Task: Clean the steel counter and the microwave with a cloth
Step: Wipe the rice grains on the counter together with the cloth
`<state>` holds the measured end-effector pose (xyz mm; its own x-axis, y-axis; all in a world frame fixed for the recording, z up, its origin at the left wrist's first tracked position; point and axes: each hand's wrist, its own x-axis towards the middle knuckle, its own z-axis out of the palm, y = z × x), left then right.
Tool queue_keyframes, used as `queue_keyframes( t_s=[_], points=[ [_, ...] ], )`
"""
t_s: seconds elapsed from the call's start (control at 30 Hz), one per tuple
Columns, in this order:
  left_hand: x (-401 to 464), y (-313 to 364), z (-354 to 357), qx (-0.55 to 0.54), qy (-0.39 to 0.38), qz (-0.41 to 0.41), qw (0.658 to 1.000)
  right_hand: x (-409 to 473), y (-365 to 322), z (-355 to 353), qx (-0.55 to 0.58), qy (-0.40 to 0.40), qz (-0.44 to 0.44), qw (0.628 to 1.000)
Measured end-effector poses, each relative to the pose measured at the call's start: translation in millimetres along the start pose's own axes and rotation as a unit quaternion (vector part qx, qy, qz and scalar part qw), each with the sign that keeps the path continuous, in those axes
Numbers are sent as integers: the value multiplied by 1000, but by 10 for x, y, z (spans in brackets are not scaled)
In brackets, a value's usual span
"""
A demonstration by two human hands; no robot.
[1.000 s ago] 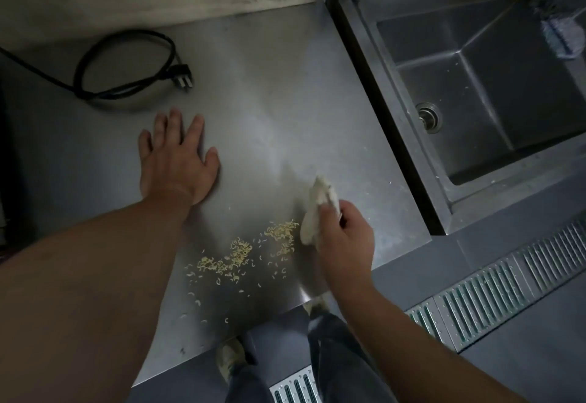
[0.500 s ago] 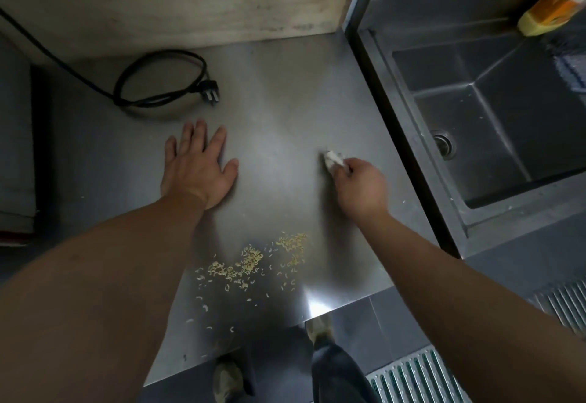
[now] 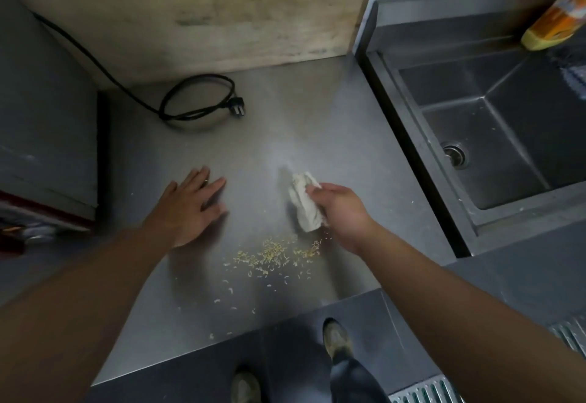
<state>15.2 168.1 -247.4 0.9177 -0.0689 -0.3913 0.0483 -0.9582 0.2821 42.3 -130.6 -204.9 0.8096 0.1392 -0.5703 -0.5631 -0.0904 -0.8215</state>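
Note:
The steel counter fills the middle of the view. My right hand grips a crumpled white cloth and presses it on the counter, just above a scatter of yellowish crumbs near the front edge. My left hand lies flat on the counter, fingers spread, left of the cloth. At the far left stands a dark grey appliance, probably the microwave, partly cut off by the frame.
A black power cord with plug lies coiled at the back of the counter. A steel sink adjoins on the right, with an orange bottle at its back corner. A stained wall panel stands behind. Below are my shoes and a floor drain grate.
My right hand swept the cloth away to the back of the counter, then pulled it toward the crumbs again. My left hand stayed flat on the counter.

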Motion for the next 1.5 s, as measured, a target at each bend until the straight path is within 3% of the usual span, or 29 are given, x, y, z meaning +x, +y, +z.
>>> queue_keyframes(
  t_s=[0.13,0.27,0.43,0.57,0.67,0.87,0.93,1.0,1.1,1.17,1.3,1.5],
  points=[
    [-321,-170,108,-26,1,-12,1000,60,-230,4,47,-26,2,999],
    [-655,-348,244,-21,32,-41,998,237,-321,55,-145,28,-67,987],
    [-1120,-582,397,-1,87,-62,994,632,-332,299,-416,46,-173,891],
    [-1394,-711,518,18,124,-78,989,717,-249,597,-500,38,-212,839],
    [-1489,-761,653,6,134,-92,987,467,-40,751,-519,0,-246,818],
    [-1685,-883,768,55,143,-93,984,-80,336,703,-574,-156,-291,750],
    [-1756,-950,745,59,152,-106,981,-73,247,717,-573,-185,-277,749],
    [-1840,-1018,759,62,154,-124,978,-22,94,778,-534,-186,-272,778],
    [-1979,-1129,799,49,144,-161,975,224,-142,964,-453,-84,-289,839],
    [-2051,-1203,817,52,130,-173,975,433,-281,1164,-430,-12,-304,850],
    [-2095,-1260,861,58,115,-212,969,826,-506,1746,-440,27,-346,828],
    [-2049,-1278,865,55,115,-230,965,1122,-556,2662,-551,-17,-348,758]
  ],
)
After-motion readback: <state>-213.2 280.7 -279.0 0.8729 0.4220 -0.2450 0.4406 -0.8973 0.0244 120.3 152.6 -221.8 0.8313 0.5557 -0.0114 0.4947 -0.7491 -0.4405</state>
